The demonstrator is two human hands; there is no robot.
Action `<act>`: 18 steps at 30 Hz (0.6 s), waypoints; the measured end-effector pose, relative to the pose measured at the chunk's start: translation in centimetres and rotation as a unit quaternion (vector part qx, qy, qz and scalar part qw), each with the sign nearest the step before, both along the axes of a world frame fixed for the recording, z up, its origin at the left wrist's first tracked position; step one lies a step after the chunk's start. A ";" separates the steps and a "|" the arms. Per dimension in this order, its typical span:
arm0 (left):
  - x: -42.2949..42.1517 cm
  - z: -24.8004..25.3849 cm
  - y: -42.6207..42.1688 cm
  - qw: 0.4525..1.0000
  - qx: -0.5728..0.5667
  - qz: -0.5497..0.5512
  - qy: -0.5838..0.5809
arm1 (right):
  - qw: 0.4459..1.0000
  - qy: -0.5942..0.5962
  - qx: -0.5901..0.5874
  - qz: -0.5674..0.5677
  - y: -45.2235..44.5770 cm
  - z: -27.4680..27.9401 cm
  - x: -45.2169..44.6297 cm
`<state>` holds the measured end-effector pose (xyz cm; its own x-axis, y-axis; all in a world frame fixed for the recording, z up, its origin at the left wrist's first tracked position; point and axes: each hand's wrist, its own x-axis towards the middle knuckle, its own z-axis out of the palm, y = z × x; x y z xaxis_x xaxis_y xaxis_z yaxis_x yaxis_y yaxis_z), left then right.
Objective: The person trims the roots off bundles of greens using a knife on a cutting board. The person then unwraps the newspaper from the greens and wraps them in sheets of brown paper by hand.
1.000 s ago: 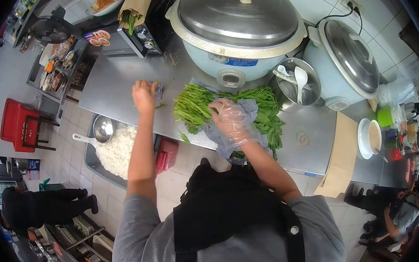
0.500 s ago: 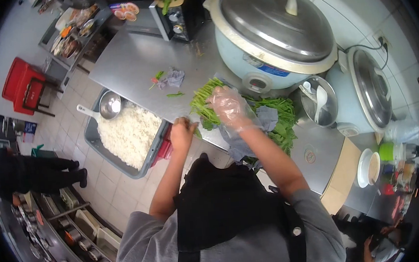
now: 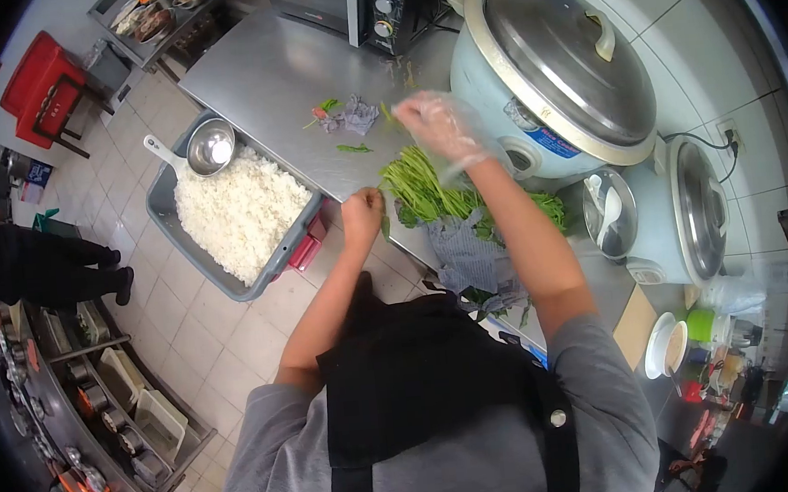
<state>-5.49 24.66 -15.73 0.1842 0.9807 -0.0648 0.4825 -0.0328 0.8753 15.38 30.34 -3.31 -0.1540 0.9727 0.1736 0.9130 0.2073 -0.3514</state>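
My left hand (image 3: 364, 217) is closed at the table's front edge, with a green leaf (image 3: 386, 227) hanging from its fingers. My right hand (image 3: 440, 127), in a clear plastic glove, is raised over the steel table with its fingertips pinched together. A small yellow-green stem piece (image 3: 387, 112) shows at those fingertips. Between and below the hands lies a bunch of leafy greens (image 3: 426, 186), stems toward the left. Printed grey paper (image 3: 469, 254) lies under and around it. A crumpled scrap of paper (image 3: 360, 113) and a loose leaf (image 3: 353, 147) rest farther back.
Left of the table, a grey tub (image 3: 161, 204) holds cooked rice (image 3: 239, 212) and a steel-bowled scoop (image 3: 211, 147). A large rice cooker (image 3: 482, 72) stands behind my right hand, a second cooker (image 3: 661, 225) to the right. A steel bowl (image 3: 626, 195) holds white spoons. A person (image 3: 43, 250) stands left.
My right hand has lifted off the greens and moved back toward the large cooker, a stem piece now at its fingertips. My left hand stays by the table edge. The camera view has shifted.
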 end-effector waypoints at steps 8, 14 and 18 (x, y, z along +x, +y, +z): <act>-0.7 2.0 -2.4 0.987 0.136 -0.078 0.033 | 0.994 0.104 0.011 -0.024 -6.0 1.5 1.5; 1.2 0.3 -2.8 0.972 0.205 -0.108 0.046 | 0.990 -0.049 -0.013 -0.131 -17.0 3.3 0.2; 1.2 -0.8 -0.6 0.979 0.197 -0.044 0.041 | 0.976 -0.050 0.080 -0.196 -22.3 2.2 -1.0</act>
<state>-4.27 24.09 -16.49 0.2790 0.9134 0.2963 0.5303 -0.4038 0.7455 14.41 8.01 -1.08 0.2009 0.9221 0.3307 0.9614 -0.1207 -0.2475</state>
